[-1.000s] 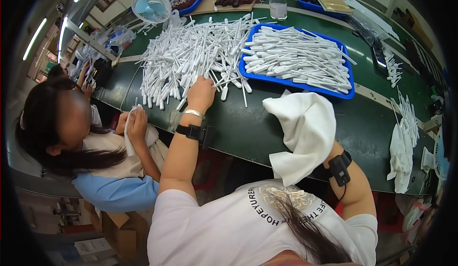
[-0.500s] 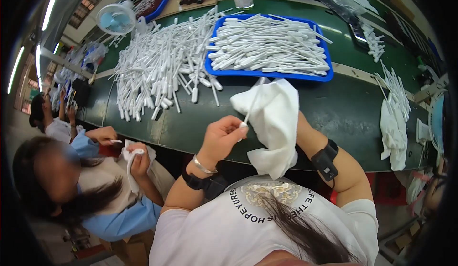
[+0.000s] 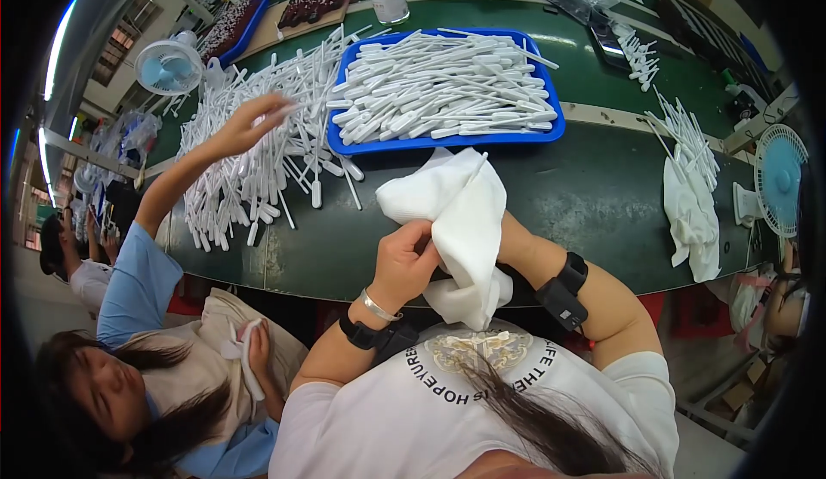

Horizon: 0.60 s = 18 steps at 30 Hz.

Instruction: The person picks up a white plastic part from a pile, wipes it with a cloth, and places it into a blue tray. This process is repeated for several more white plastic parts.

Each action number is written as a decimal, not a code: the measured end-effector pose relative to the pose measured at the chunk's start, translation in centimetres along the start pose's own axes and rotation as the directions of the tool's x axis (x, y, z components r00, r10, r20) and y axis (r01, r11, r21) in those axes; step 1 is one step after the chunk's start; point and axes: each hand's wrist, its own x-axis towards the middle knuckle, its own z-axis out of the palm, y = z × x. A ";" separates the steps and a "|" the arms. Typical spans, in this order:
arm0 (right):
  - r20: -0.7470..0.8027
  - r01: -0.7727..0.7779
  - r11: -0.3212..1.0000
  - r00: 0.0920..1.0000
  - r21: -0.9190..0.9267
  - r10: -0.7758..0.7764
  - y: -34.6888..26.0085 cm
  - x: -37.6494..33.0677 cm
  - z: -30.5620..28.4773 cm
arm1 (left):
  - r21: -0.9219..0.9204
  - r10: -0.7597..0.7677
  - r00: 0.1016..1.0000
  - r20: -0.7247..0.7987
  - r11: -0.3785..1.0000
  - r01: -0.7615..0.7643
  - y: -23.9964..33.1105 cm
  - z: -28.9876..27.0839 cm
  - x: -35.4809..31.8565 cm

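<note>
- The person's left hand [image 3: 404, 260] is pinched closed at eight o'clock of the white cloth [image 3: 469, 221], thumb and fingertips meeting on its near fold
- The right hand [image 3: 519, 242] sits at four o'clock of that cloth, mostly hidden behind it, so I cannot tell how its fingers stand
- A thin pale tip [image 3: 483, 160] pokes out at the cloth's top, towards one o'clock; whatever lies below it is covered
- At twelve o'clock from the cloth, a blue tray [image 3: 559, 126] is heaped with white droppers [image 3: 439, 88]
- A loose pile [image 3: 228, 178] of similar droppers spreads over the green table [image 3: 594, 195] at ten o'clock
- Above that pile hangs a co-worker's hand [image 3: 254, 122], fingers outstretched; what it holds, if anything, I cannot make out
- At three o'clock another cloth [image 3: 693, 230] lies against a small bunch of droppers [image 3: 688, 144], with a pale blue fan [image 3: 779, 178] just beyond
- Behind the tray, near half past eleven, stands a clear bottle [image 3: 389, 4]
</note>
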 end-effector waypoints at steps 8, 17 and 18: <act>-0.021 0.172 0.945 0.983 -0.278 -0.184 1.0 -0.2 -0.4 | 0.359 0.223 0.973 0.053 0.905 -0.227 0.3 -0.6 0.0; -0.210 0.204 0.885 0.926 -0.420 -0.313 1.4 0.5 -3.0 | 0.619 0.557 0.829 -0.038 0.664 -0.418 0.6 -2.8 0.3; -0.201 0.202 0.877 0.928 -0.436 -0.314 1.5 0.4 -2.9 | 0.622 0.558 0.829 -0.039 0.663 -0.417 0.6 -2.9 0.4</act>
